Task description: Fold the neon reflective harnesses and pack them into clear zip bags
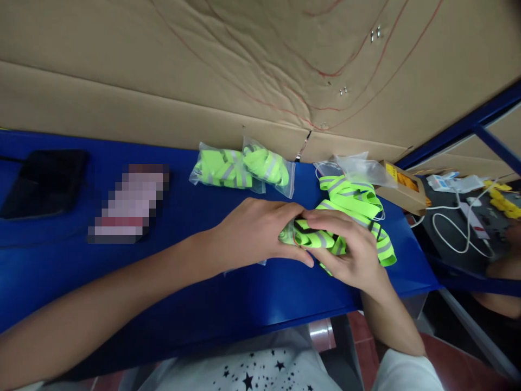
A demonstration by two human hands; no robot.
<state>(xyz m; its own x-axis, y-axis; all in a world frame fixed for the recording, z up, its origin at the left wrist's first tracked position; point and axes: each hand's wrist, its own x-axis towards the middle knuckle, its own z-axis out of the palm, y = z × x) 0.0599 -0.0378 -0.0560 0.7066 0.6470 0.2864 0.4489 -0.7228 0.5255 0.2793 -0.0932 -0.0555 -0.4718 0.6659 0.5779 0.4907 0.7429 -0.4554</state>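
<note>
Both my hands meet over a folded bundle of neon green reflective straps (313,239) on the blue table (195,304). My left hand (256,231) wraps the bundle's left end, where a clear plastic bag edge shows under it. My right hand (350,247) presses its fingers closed over the right part of the same bundle. More loose green straps (352,195) lie just behind my right hand. Two sealed clear bags of green straps (244,168) rest farther back, near the cardboard wall.
A black phone (44,182) and a blurred-out flat object (130,203) lie at the left of the table. Empty clear bags (358,165) and a small cardboard box (402,187) sit at the right rear. White cables and yellow items (468,217) lie beyond the table's right edge. Cardboard (244,70) lines the back.
</note>
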